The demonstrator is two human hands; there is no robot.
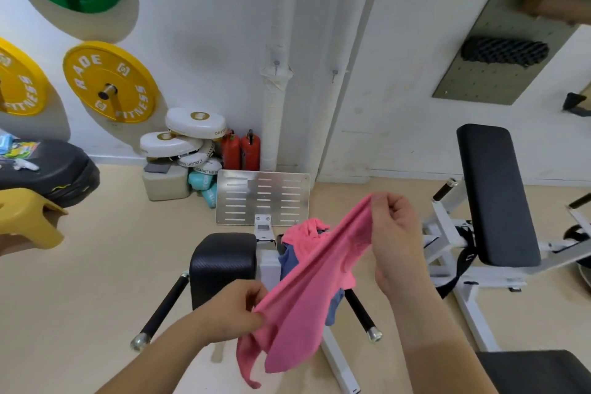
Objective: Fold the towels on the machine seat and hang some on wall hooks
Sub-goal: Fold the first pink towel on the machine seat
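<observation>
Our left hand pinches one end of a pink towel between thumb and curled fingers, low and close to us. Our right hand pinches the other end, higher and farther out to the right. The towel is stretched loosely between the two hands, so its long axis runs on a slant from lower left up to upper right. It sags in soft folds along the middle, and a loose tail hangs straight down below our left hand.

Behind the held towel, a blue towel lies crumpled on the machine, with more pink cloth bunched on top of it. We cannot tell whether that is a separate towel. Just left of this heap sits a black seat pad. A slotted metal footplate stands beyond the pad. Above it, two small hooks stick out of the white wall. A black padded bench stands off to our right.
</observation>
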